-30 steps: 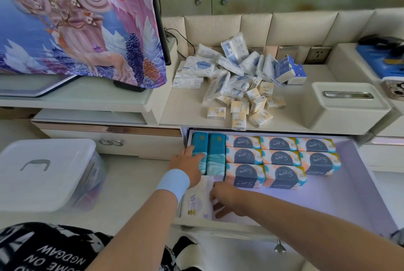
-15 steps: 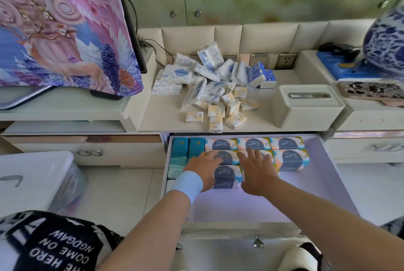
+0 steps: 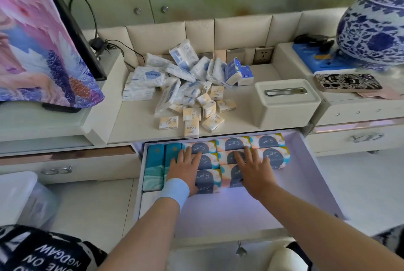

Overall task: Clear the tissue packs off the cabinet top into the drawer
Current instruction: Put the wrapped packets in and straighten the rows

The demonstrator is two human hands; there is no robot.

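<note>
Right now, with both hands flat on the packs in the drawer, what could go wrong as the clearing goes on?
1. The small cream packs lie at the front edge of the cabinet top; a reaching arm might knock them off.
2. The loose white pile could slide when one pack is pulled.

A patterned phone (image 3: 347, 82) lies before a blue-and-white vase (image 3: 376, 30), near a white slotted box (image 3: 286, 104).

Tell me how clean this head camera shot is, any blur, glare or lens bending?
Head view: the wide-angle lens bows the straight edges of the cabinet top; the blue-and-white vase at the right edge is smeared; the floor of the drawer glows washed-out violet; the left hand and right hand, flat on the orange packs, look fairly sharp, and the "Face" print on the small packs is legible.
</note>
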